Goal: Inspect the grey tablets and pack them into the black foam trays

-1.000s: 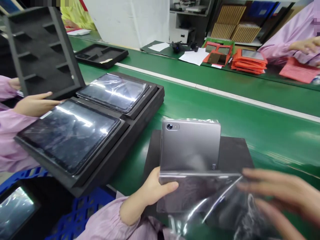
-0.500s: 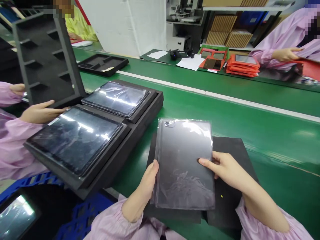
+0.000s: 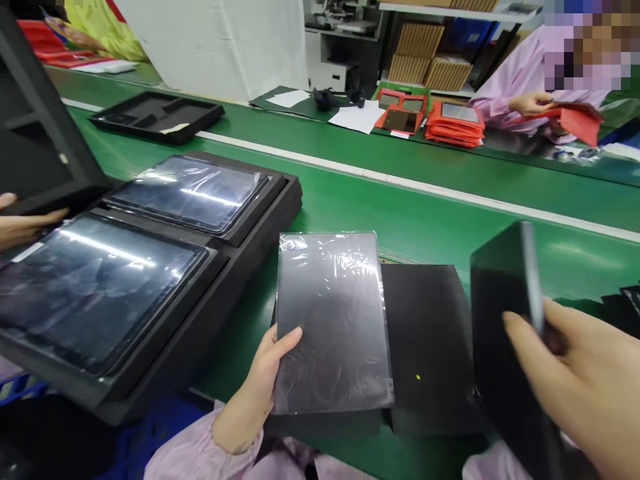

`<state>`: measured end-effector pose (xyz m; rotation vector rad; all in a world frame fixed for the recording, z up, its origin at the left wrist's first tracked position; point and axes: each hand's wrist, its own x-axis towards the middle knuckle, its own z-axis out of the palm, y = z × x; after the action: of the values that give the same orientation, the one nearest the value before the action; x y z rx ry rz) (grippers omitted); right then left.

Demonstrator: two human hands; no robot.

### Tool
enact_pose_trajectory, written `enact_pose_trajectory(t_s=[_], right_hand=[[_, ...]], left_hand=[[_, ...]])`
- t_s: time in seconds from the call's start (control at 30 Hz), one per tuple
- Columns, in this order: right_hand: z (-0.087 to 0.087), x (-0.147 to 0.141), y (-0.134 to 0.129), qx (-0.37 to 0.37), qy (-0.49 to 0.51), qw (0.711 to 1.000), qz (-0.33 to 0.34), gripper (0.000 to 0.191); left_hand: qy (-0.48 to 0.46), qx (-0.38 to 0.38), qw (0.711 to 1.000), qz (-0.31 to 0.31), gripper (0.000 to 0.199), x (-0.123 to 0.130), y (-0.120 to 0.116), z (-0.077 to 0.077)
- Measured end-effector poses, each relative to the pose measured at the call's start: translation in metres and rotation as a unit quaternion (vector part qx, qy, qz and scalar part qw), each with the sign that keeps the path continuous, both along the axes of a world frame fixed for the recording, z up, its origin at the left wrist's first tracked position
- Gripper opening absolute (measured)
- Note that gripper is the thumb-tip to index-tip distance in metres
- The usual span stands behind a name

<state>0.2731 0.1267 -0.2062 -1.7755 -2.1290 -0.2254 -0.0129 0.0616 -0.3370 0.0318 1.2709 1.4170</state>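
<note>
- Above the green worktop (image 3: 425,227), the left hand (image 3: 270,363) holds the bagged tablet (image 3: 333,320) by its left edge, thumb on top
- To its right, the right hand (image 3: 585,373) grips a dark slab (image 3: 500,293), steeply tilted and blurred
- Between them, a black panel (image 3: 427,327) bears a yellow dot (image 3: 418,377)
- On the left, two tablets (image 3: 105,287) sit in a foam tray (image 3: 227,293), near a co-worker's hand (image 3: 25,227)
- Across the worktop, red pouches (image 3: 454,130) are stacked

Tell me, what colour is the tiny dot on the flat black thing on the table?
The tiny dot is yellow, best seen in the head view.
</note>
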Motion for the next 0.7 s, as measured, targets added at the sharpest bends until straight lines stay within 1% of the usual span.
enact_pose_trajectory(t_s=[0.03, 0.07, 0.1, 0.2, 0.23, 0.27, 0.3, 0.33, 0.37, 0.43, 0.5, 0.57, 0.63, 0.7], right_hand=[[-0.007, -0.013, 0.007, -0.006, -0.033, 0.999, 0.012, 0.022], [-0.016, -0.029, 0.013, -0.018, -0.054, 0.998, 0.027, 0.024], [-0.026, -0.045, 0.018, -0.045, -0.071, 0.996, 0.033, 0.032], [-0.055, -0.086, 0.025, -0.212, -0.114, 0.969, 0.062, 0.05], [-0.061, -0.093, 0.026, -0.246, -0.113, 0.96, 0.074, 0.051], [-0.065, -0.096, 0.026, -0.267, -0.105, 0.954, 0.088, 0.047], [-0.066, -0.094, 0.027, -0.27, -0.085, 0.953, 0.106, 0.038], [-0.065, -0.09, 0.029, -0.254, -0.047, 0.958, 0.123, 0.032], [-0.062, -0.084, 0.031, -0.224, 0.007, 0.964, 0.14, 0.033], [-0.057, -0.07, 0.034, -0.133, 0.129, 0.968, 0.168, 0.041], [-0.055, -0.063, 0.035, -0.038, 0.209, 0.96, 0.179, 0.04], [-0.059, -0.063, 0.034, 0.028, 0.22, 0.959, 0.177, 0.034], [-0.064, -0.067, 0.033, 0.099, 0.191, 0.964, 0.156, 0.026], [-0.066, -0.073, 0.031, 0.166, 0.161, 0.962, 0.143, 0.018]], left_hand=[[0.003, -0.004, 1.0, 0.006, 0.053, 0.0, -0.001, 0.0], [0.007, -0.006, 1.0, 0.01, 0.05, 0.001, -0.002, 0.0], [0.011, -0.009, 1.0, 0.013, 0.048, 0.001, -0.002, 0.001], [0.024, -0.02, 0.999, 0.027, 0.042, 0.002, -0.003, 0.006], [0.026, -0.025, 0.999, 0.029, 0.041, 0.002, -0.004, 0.008], [0.029, -0.029, 0.999, 0.027, 0.041, 0.002, -0.004, 0.01], [0.032, -0.031, 0.999, 0.02, 0.041, 0.002, -0.004, 0.011], [0.036, -0.03, 0.999, 0.011, 0.042, 0.002, -0.005, 0.012], [0.041, -0.026, 0.999, 0.001, 0.043, 0.002, -0.006, 0.013], [0.052, -0.009, 0.999, -0.012, 0.045, 0.003, -0.008, 0.011], [0.063, 0.007, 0.998, -0.019, 0.046, 0.003, -0.012, 0.008], [0.076, 0.013, 0.997, -0.029, 0.046, 0.002, -0.015, 0.004], [0.09, 0.011, 0.995, -0.04, 0.046, 0.0, -0.017, 0.0], [0.106, 0.009, 0.993, -0.049, 0.045, -0.002, -0.018, -0.004]])
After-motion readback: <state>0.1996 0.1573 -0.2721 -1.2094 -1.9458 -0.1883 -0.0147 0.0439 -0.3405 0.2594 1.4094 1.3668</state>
